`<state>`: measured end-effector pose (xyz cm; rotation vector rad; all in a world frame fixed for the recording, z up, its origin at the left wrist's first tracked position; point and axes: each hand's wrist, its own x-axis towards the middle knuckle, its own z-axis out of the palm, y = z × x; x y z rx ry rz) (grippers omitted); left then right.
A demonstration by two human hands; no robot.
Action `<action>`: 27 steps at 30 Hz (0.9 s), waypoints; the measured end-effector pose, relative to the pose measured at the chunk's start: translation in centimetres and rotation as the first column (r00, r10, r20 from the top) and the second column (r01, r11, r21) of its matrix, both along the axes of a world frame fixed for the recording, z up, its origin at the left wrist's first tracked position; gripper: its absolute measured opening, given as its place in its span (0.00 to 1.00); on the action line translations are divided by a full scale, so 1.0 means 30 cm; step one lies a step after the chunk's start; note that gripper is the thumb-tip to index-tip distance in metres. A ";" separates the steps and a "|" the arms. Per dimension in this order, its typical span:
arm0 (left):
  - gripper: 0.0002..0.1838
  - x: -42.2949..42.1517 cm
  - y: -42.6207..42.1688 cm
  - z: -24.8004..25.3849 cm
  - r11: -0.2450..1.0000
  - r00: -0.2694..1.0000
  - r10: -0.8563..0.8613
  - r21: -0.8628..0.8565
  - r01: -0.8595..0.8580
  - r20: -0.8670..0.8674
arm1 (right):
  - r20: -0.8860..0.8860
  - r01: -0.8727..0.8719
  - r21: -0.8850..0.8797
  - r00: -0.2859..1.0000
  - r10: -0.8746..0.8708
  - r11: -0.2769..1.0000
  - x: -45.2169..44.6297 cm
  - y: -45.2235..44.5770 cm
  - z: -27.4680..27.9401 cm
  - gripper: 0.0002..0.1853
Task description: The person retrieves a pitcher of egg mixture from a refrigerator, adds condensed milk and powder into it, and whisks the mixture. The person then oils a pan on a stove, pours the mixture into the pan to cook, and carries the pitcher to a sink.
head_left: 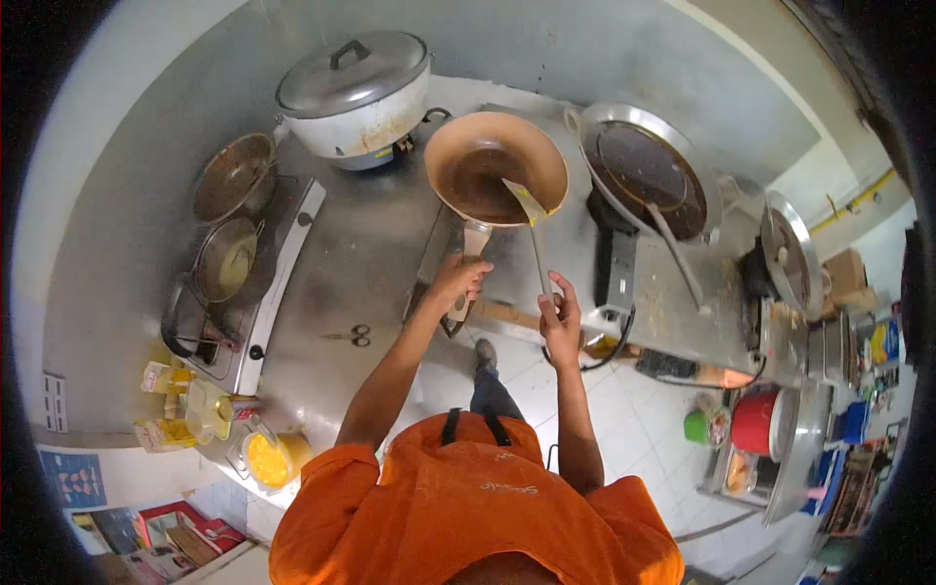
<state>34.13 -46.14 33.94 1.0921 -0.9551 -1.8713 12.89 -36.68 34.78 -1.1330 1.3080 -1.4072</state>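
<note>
A kitchen with grey walls surrounds a steel counter [341, 253], the round lens leaving the frame's corners black. In the upper centre, a tan frying pan [450, 161] is held by its handle in the left hand [460, 280], the fingers closed around it and covering part of the grip. The right hand [559, 327], just below the centre, is closed on the handle of a spatula [538, 244], thumb and forefinger upward; the blade lies over the pan's right side, with yellow at its edge. The pan's floor is dark, and whether that is coating or contents I cannot tell; its underside is hidden. A lidded white pot [361, 122] stands at the upper left, a wide pan [643, 161] with dark contents at the upper right. Pale lettering on the orange shirt [458, 507] is too distorted to read, and the printing on the yellow packages [166, 434] at lower left is too small to make out
</note>
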 end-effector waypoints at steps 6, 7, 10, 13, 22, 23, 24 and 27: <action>0.12 -0.088 -0.336 -0.066 0.989 0.993 0.085 0.113 -0.095 0.086 | -0.182 -0.045 -0.045 0.983 0.036 0.998 -0.143 -0.406 -0.151 0.23; 0.11 -0.102 -0.374 -0.092 0.979 0.970 0.128 0.131 -0.157 0.205 | -0.211 -0.067 -0.024 0.976 0.060 0.997 -0.160 -0.461 -0.171 0.23; 0.11 -0.111 -0.426 -0.091 0.989 0.924 0.115 0.048 -0.142 0.365 | -0.163 -0.130 0.035 0.977 0.134 0.991 -0.163 -0.579 -0.156 0.23; 0.14 -0.103 -0.445 -0.122 0.966 0.965 0.148 0.178 -0.188 0.215 | -0.146 -0.171 -0.064 0.976 0.160 0.983 -0.153 -0.686 -0.244 0.23; 0.18 0.017 -0.433 -0.252 0.976 0.904 0.211 -0.024 -0.218 0.373 | -0.263 -0.226 -0.001 0.940 0.218 0.974 -0.118 -0.827 -0.338 0.25; 0.18 0.042 -0.395 -0.321 0.945 0.829 0.324 -0.194 -0.263 0.455 | -0.253 -0.239 0.022 0.938 0.236 0.971 -0.118 -0.838 -0.344 0.25; 0.18 0.101 -0.333 -0.532 0.817 0.658 0.534 -0.524 -0.242 0.530 | -0.286 -0.252 0.057 0.923 0.258 0.966 -0.121 -0.851 -0.335 0.25; 0.15 0.140 -0.097 -0.570 0.719 0.388 0.693 -0.535 -0.444 0.608 | -0.101 -0.290 0.106 0.948 0.300 0.951 -0.108 -0.801 -0.210 0.26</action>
